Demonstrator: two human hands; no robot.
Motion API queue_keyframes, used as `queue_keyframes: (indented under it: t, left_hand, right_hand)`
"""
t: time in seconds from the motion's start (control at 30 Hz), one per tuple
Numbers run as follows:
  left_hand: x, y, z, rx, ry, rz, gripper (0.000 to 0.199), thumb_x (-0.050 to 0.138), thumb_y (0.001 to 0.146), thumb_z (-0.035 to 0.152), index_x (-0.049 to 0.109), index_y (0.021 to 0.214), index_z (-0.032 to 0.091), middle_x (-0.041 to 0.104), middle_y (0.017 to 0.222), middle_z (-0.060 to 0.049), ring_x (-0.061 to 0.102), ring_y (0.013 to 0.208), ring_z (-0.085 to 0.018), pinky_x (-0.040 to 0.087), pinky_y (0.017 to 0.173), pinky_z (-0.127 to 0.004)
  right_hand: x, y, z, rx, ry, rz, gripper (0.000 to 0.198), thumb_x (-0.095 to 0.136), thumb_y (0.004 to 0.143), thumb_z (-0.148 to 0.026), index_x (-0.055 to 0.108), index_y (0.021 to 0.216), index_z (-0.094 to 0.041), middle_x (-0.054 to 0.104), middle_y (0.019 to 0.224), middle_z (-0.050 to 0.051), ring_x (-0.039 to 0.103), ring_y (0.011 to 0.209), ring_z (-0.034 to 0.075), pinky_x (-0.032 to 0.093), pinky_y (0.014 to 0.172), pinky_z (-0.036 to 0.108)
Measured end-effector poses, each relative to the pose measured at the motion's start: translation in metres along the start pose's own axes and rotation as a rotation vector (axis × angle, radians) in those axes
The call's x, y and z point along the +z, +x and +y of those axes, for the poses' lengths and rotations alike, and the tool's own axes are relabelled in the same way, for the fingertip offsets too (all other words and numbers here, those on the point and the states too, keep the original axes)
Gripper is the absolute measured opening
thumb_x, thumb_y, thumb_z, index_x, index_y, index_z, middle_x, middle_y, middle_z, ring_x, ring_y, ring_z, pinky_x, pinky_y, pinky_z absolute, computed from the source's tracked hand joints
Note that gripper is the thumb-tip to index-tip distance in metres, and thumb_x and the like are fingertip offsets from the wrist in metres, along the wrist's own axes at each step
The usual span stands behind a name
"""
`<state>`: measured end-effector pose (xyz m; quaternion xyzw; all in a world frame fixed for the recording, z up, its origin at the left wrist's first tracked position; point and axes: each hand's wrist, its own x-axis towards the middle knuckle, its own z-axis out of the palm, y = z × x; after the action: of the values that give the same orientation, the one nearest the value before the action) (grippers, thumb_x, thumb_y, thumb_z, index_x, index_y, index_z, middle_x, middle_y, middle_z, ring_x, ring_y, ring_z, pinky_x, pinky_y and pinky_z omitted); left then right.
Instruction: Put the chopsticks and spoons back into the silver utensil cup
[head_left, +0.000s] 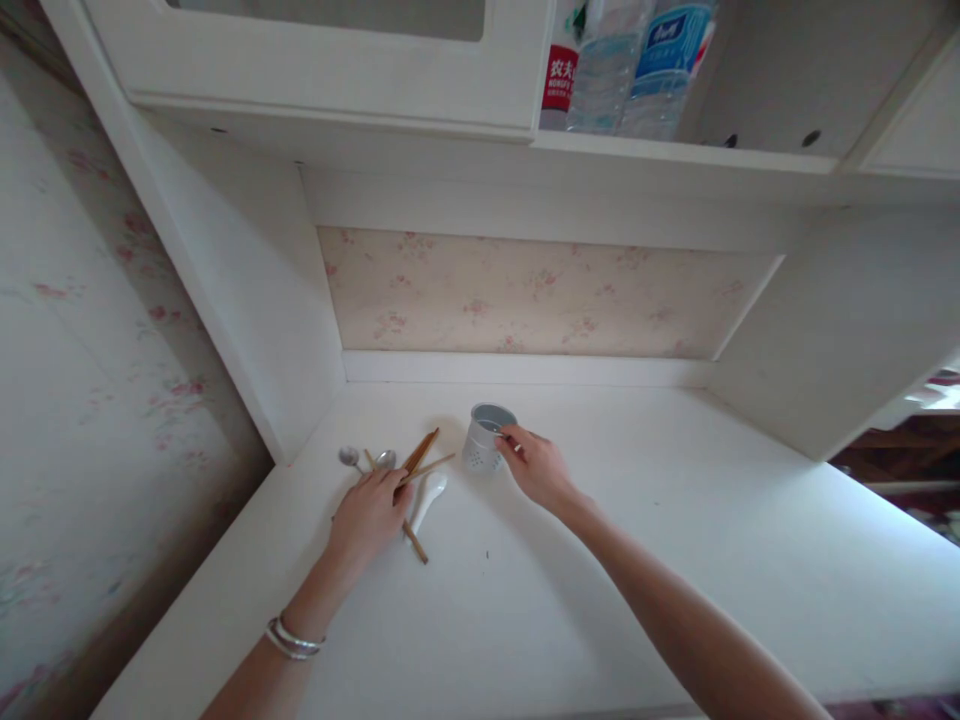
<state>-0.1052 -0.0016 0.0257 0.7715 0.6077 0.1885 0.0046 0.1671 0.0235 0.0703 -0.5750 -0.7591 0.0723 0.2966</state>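
A white utensil holder (481,448) with small holes in its wall stands upright on the counter. My right hand (532,462) is at its rim, thumb and fingers pinched on a thin, shiny utensil whose lower end is hidden. To the left, my left hand (369,515) is closed round brown chopsticks (421,452) amid a loose pile of cutlery. Two metal spoons (349,456) poke out beyond its knuckles. Beside its fingers lies a white soup spoon (430,494). A lighter chopstick (439,463) crosses the pile, and part of the pile is hidden under the hand.
The white counter (600,600) runs back to a low ledge below flowered wallpaper (525,295). White cabinet panels (232,260) stand at both sides. Overhead is a cabinet shelf holding plastic bottles (664,60). Flowered wall fills the far left.
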Motion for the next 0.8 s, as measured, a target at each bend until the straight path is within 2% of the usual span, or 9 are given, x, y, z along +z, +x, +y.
queue_keyframes:
  t: [0.13,0.23,0.47,0.53,0.63,0.8]
  left_hand:
    - [0.003,-0.001,0.003,-0.010,-0.022,0.010,0.034,0.039,0.093,0.033,0.066,0.106,0.018,0.068,0.106,-0.009,0.059,0.104,-0.024,0.042,0.095,-0.037]
    - [0.006,-0.002,0.004,-0.003,-0.044,0.023,0.035,0.038,0.093,0.031,0.064,0.110,0.017,0.068,0.107,-0.010,0.059,0.105,-0.024,0.042,0.095,-0.037]
    - [0.012,0.001,0.000,0.001,-0.075,0.031,0.030,0.041,0.090,0.026,0.067,0.105,0.019,0.069,0.105,-0.010,0.061,0.101,-0.023,0.045,0.093,-0.037]
    - [0.013,0.002,0.000,0.012,-0.083,0.045,0.029,0.041,0.091,0.026,0.068,0.101,0.019,0.069,0.102,-0.010,0.062,0.099,-0.023,0.045,0.092,-0.037]
    - [0.013,0.006,-0.001,0.041,-0.103,0.089,0.032,0.038,0.093,0.027,0.067,0.105,0.018,0.068,0.106,-0.009,0.061,0.101,-0.023,0.044,0.094,-0.036]
    - [-0.010,0.025,0.006,0.058,-0.186,0.209,0.034,0.038,0.093,0.030,0.066,0.105,0.016,0.068,0.105,-0.009,0.060,0.101,-0.022,0.045,0.095,-0.037]
  right_hand:
    - [-0.005,-0.047,0.005,-0.004,0.121,0.052,0.025,0.043,0.096,-0.038,0.061,0.105,-0.024,0.068,0.083,0.002,0.062,0.071,0.016,0.042,0.062,0.024]
    - [-0.007,-0.067,0.004,0.004,0.156,0.054,0.026,0.042,0.096,-0.038,0.061,0.105,-0.025,0.068,0.085,0.003,0.062,0.071,0.017,0.043,0.064,0.026]
    - [-0.003,-0.072,0.002,-0.027,0.188,0.035,0.030,0.039,0.096,-0.039,0.061,0.111,-0.027,0.069,0.090,0.004,0.064,0.072,0.019,0.047,0.069,0.029]
    - [0.000,-0.073,0.003,-0.018,0.239,0.043,0.031,0.040,0.095,-0.041,0.060,0.115,-0.028,0.069,0.091,0.003,0.063,0.067,0.017,0.047,0.066,0.028]
    - [0.003,-0.078,0.007,0.043,0.354,0.072,0.036,0.043,0.094,-0.045,0.054,0.124,-0.027,0.067,0.086,0.001,0.059,0.054,0.013,0.046,0.056,0.025]
    - [0.004,-0.086,0.020,0.142,0.475,0.187,0.035,0.043,0.093,-0.047,0.052,0.120,-0.025,0.063,0.075,-0.001,0.055,0.052,0.012,0.044,0.053,0.023]
